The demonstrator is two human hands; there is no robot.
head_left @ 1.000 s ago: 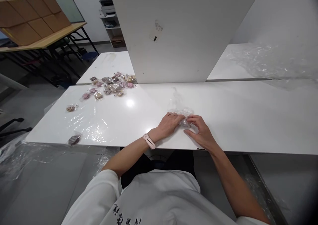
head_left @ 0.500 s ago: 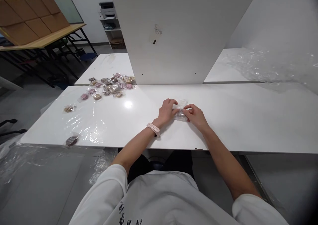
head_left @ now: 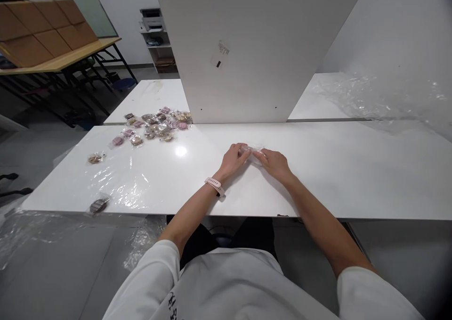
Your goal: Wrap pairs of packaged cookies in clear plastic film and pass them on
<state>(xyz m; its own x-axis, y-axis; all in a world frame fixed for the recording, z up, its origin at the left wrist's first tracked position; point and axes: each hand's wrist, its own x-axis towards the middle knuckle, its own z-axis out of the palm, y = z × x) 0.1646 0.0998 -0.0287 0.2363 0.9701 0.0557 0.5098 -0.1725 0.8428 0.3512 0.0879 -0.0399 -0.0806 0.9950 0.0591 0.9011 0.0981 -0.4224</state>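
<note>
A small clear plastic bag (head_left: 259, 159) is held between both hands just above the white table (head_left: 197, 188). My left hand (head_left: 234, 160) is closed on its left part, thumb and fingers pinching the film. On the other side my right hand (head_left: 276, 163) grips the bag with the thumb pressed toward my left thumb. The fingers cover much of the bag, so I cannot make out what it contains. A pale pink wristband (head_left: 214, 186) circles my left wrist.
Several wrapped round pieces (head_left: 155, 126), pink, brown and tan, lie in a group at the left. A dark one (head_left: 99, 205) sits near the front left edge. A white panel (head_left: 254, 61) rises behind my hands; plastic film (head_left: 367, 96) lies at the right.
Both hands have closed more tightly around the clear bag, and the thumbs have come together over it. Less of the bag shows now. The view has shifted slightly.
</note>
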